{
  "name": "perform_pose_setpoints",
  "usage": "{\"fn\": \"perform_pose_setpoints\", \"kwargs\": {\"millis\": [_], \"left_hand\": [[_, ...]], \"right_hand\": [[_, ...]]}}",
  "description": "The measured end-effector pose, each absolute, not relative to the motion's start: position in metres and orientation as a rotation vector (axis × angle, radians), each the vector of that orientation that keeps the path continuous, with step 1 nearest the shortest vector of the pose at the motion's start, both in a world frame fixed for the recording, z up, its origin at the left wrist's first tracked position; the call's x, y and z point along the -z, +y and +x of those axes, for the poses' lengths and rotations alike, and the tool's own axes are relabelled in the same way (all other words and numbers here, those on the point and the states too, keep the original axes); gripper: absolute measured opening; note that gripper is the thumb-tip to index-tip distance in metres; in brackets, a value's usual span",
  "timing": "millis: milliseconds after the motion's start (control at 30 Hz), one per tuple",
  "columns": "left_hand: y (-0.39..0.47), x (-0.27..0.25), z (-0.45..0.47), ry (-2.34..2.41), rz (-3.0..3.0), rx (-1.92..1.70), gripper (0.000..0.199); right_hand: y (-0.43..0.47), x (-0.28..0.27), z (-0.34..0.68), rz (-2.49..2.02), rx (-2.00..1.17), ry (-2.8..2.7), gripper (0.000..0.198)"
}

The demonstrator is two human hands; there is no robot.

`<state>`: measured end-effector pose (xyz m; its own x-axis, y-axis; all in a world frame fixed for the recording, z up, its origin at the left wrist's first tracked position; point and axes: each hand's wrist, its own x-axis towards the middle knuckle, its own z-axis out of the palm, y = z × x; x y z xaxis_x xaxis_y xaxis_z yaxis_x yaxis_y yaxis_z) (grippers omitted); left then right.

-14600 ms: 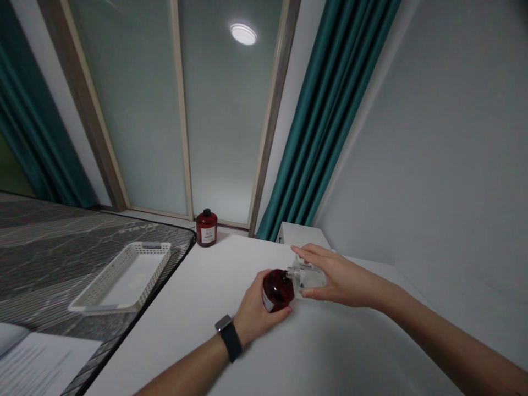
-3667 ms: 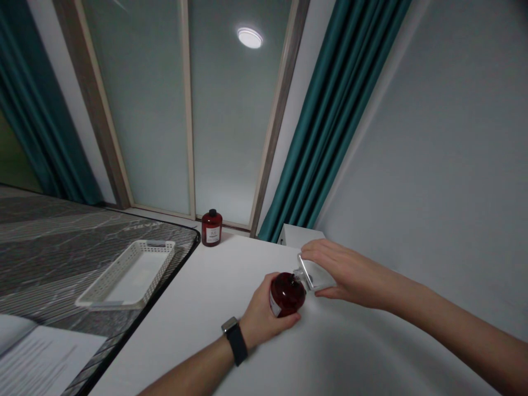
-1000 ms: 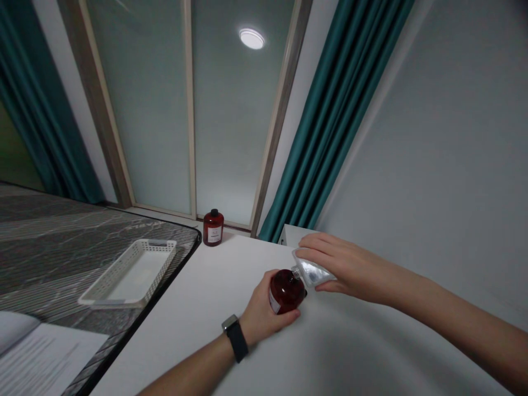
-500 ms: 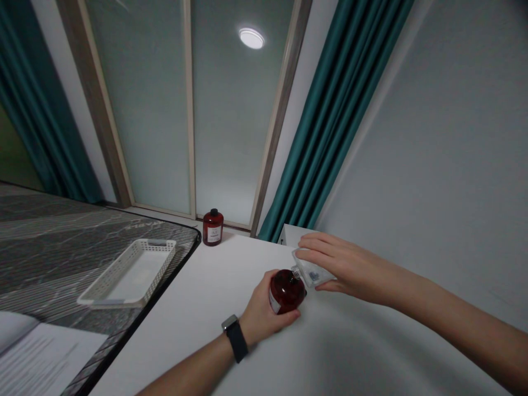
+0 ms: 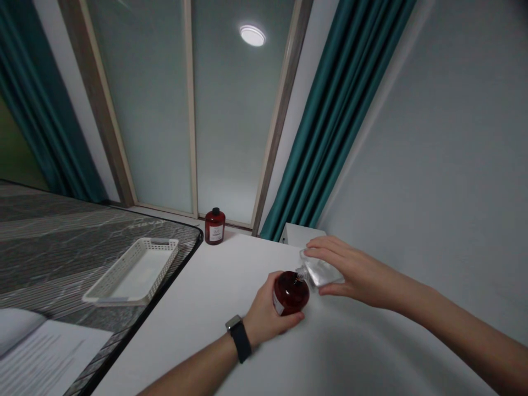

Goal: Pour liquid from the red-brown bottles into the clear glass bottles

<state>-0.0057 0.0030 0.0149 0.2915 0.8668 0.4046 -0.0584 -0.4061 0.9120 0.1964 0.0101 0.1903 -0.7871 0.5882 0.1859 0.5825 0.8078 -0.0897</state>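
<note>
My left hand is wrapped round a dark red bottle with a white label, its uncapped mouth tilted up to the right. In my right hand is a clear, flat-sided bottle, tipped sideways. Its threaded neck meets the red bottle's mouth; whether the two touch I cannot tell. A second red bottle with a black cap stands upright at the far edge of the white table.
Left of the white table, a dark patterned surface holds a white perforated basket and an open book. A small white box stands behind my right hand, near the teal curtain.
The clear bottle has tipped slightly further, and its neck has moved closer over the red bottle's mouth. Both hands appear shifted a little to the right along with the whole view.
</note>
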Motion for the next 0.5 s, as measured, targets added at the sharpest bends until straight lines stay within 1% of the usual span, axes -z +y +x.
{"fn": "perform_pose_setpoints", "kwargs": {"millis": [300,500], "left_hand": [[0.007,-0.005,-0.007,0.789,1.702,-1.2,0.077],[0.01,-0.005,-0.007,0.726,1.67,-1.101,0.077]], "right_hand": [[0.01,-0.174,0.209,-1.034,-0.093,-2.646,0.06],[0.005,-0.147,0.224,-1.217,-0.121,-2.327,0.061]]}}
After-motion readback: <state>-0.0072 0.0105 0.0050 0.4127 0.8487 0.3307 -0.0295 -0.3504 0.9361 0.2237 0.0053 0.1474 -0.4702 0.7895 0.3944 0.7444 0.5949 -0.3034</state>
